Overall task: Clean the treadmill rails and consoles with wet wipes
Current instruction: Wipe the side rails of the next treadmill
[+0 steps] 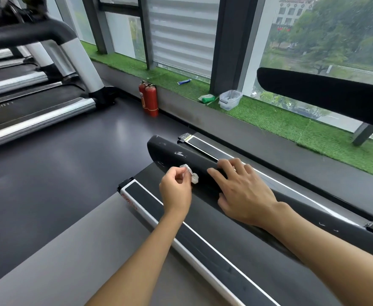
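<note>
Item under inspection: black handrail (170, 150), running from centre frame toward the lower right, with white scuff marks (180, 153) near its rounded end.

Left hand (175, 191): positioned at the near side of the handrail, close to its end. Fingers are curled and pinch a small crumpled white wet wipe (191, 175) between thumb and fingertips. The wipe is against the handrail's near face.

Right hand (243, 193): just beside the left, further along the handrail from its end. Fingers are spread and nearly straight, laid across the top of the handrail, thumb on the near side. It holds nothing.

Below the handrail on the near side: a deck side rail (181, 236) with a white edge.

Beyond the handrail, on the artificial-grass ledge (269, 120): a clear plastic container (229, 100), a green packet (206, 98) touching it, and a tube (184, 81) further off. Two red fire extinguishers (151, 100) stand on the floor below the ledge. Well apart from the handrail on its near side: a neighbouring treadmill (37, 107)
</note>
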`<state>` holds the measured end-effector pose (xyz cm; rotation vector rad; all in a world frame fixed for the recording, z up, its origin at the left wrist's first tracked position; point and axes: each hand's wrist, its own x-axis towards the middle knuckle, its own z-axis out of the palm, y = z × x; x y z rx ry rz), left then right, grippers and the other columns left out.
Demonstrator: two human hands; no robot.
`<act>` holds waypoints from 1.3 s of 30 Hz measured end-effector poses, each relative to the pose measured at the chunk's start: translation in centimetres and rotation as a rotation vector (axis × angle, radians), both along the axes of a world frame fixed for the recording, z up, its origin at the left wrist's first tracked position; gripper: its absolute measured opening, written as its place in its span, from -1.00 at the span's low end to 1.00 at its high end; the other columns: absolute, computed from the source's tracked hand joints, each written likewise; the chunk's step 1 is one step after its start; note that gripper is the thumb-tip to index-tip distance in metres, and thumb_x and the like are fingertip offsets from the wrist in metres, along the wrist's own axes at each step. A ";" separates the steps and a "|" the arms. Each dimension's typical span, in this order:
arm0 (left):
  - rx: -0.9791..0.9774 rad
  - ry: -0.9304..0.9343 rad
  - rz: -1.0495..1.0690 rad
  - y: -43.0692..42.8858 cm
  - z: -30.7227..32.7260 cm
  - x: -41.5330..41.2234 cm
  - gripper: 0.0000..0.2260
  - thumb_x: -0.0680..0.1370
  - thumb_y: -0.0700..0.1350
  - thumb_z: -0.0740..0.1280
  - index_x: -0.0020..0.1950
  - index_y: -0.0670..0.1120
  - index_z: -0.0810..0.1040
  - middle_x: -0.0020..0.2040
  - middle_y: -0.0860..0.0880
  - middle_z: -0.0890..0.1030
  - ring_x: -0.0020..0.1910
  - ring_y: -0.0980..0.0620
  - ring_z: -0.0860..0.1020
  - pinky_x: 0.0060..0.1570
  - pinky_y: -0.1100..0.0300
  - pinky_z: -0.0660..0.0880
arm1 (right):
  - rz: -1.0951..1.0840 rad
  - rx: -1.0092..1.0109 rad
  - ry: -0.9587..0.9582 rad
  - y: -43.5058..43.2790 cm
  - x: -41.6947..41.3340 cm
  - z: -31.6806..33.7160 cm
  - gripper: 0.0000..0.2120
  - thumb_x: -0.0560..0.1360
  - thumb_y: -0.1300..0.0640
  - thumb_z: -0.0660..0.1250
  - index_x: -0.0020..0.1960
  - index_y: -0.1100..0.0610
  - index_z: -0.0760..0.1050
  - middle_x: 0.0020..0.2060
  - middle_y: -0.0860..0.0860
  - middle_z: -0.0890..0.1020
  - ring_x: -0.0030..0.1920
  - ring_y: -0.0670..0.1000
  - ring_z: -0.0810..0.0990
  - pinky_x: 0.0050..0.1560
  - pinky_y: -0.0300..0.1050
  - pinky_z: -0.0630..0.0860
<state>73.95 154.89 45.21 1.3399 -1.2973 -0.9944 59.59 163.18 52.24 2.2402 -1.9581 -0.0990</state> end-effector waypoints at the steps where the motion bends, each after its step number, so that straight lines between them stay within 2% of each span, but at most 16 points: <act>1: 0.053 0.043 0.017 -0.2 0.0 0.2 -0.91 0.60 -0.11 0.37 -0.11 -0.04 0.59 -0.20 -0.02 0.67 -0.16 -0.02 0.65 -0.16 0.17 0.60 | 0.002 -0.003 -0.003 0.0 0.0 0.0 -0.47 0.42 0.00 0.22 0.38 0.05 0.32 0.27 0.06 0.38 0.25 0.16 0.36 0.14 0.09 0.45; 3: 0.107 0.079 0.022 -0.3 -0.2 0.4 -0.92 0.60 -0.14 0.37 -0.09 -0.03 0.59 -0.19 -0.06 0.67 -0.18 -0.07 0.67 -0.23 0.08 0.62 | 0.001 -0.016 -0.003 -0.3 0.3 0.2 -0.51 0.42 -0.01 0.24 0.34 0.05 0.35 0.23 0.07 0.40 0.21 0.16 0.38 0.13 0.08 0.42; 6: 0.117 0.168 -0.047 0.5 -0.4 0.4 -0.94 0.60 -0.24 0.37 -0.06 -0.11 0.59 -0.20 -0.11 0.66 -0.29 0.01 0.63 -0.33 0.23 0.57 | 0.009 -0.033 0.014 -1.9 1.5 0.7 -0.61 0.46 -0.02 0.20 0.27 0.03 0.37 0.17 0.05 0.40 0.17 0.12 0.38 0.16 0.07 0.37; 9: 0.199 0.284 -0.025 0.0 -1.3 0.7 -0.94 0.61 -0.28 0.33 -0.02 -0.15 0.56 -0.12 -0.19 0.65 -0.30 0.03 0.65 -0.24 0.18 0.60 | 0.011 -0.011 -0.042 -3.7 2.5 0.6 -0.55 0.47 -0.02 0.21 0.35 0.02 0.31 0.23 0.04 0.37 0.21 0.13 0.36 0.20 0.08 0.39; 13: 0.216 0.314 -0.108 -0.1 -2.6 1.1 -0.93 0.62 -0.28 0.33 0.01 -0.13 0.55 -0.12 -0.11 0.65 -0.29 0.03 0.67 -0.18 0.18 0.61 | -0.037 -0.037 -0.038 -4.1 2.9 -0.3 -0.53 0.47 -0.07 0.19 0.36 0.02 0.32 0.24 0.05 0.39 0.20 0.13 0.38 0.12 0.06 0.49; 17: 0.338 0.404 -0.115 -0.6 -3.3 1.4 -0.89 0.60 -0.35 0.29 -0.01 -0.15 0.51 -0.12 -0.14 0.63 -0.37 0.03 0.63 -0.08 -0.04 0.65 | -0.050 -0.054 -0.013 -4.1 3.0 -0.5 -0.51 0.44 -0.03 0.24 0.35 0.05 0.34 0.22 0.07 0.41 0.18 0.14 0.40 0.13 0.01 0.48; 19: 0.358 0.414 -0.144 -0.5 -3.4 1.4 -0.88 0.59 -0.37 0.29 -0.04 -0.16 0.50 -0.13 -0.16 0.62 -0.38 0.02 0.62 -0.10 -0.09 0.65 | -0.060 -0.069 -0.014 -4.1 3.0 -0.6 -0.51 0.43 -0.01 0.26 0.34 0.05 0.36 0.23 0.07 0.41 0.19 0.14 0.40 0.13 0.00 0.47; 24: 0.445 0.457 -0.135 -1.0 -4.1 1.5 -0.84 0.58 -0.42 0.27 -0.05 -0.18 0.46 -0.10 -0.15 0.56 -0.38 0.03 0.61 -0.16 0.02 0.64 | -0.078 -0.067 -0.011 -4.0 3.1 -0.7 -0.51 0.43 0.00 0.23 0.35 0.05 0.36 0.22 0.06 0.40 0.19 0.14 0.39 0.11 -0.02 0.46; 31: 0.597 0.511 -0.088 -2.0 -4.7 1.5 -0.81 0.58 -0.45 0.25 -0.08 -0.18 0.43 -0.05 -0.18 0.51 -0.27 -0.11 0.59 -0.35 0.17 0.62 | -0.078 -0.078 0.012 -4.0 3.2 -0.8 -0.50 0.43 -0.02 0.22 0.36 0.05 0.34 0.23 0.06 0.40 0.18 0.14 0.38 0.09 0.04 0.48; 35: 0.552 0.487 -0.146 -1.1 -4.5 1.3 -0.87 0.58 -0.41 0.30 0.02 -0.20 0.46 -0.03 -0.21 0.57 -0.30 -0.05 0.65 -0.27 0.18 0.63 | -0.081 -0.079 0.011 -4.1 3.2 -0.8 -0.51 0.42 -0.02 0.21 0.34 0.05 0.35 0.21 0.06 0.40 0.17 0.14 0.39 0.08 0.04 0.48; 39: 0.436 0.526 -0.103 -0.6 -3.8 1.5 -0.91 0.60 -0.36 0.30 0.05 -0.21 0.49 -0.04 -0.22 0.60 -0.34 0.00 0.66 -0.28 0.21 0.61 | -0.077 -0.081 0.005 -4.2 3.2 -0.8 -0.52 0.43 -0.03 0.19 0.34 0.05 0.36 0.21 0.05 0.40 0.17 0.13 0.38 0.07 0.03 0.49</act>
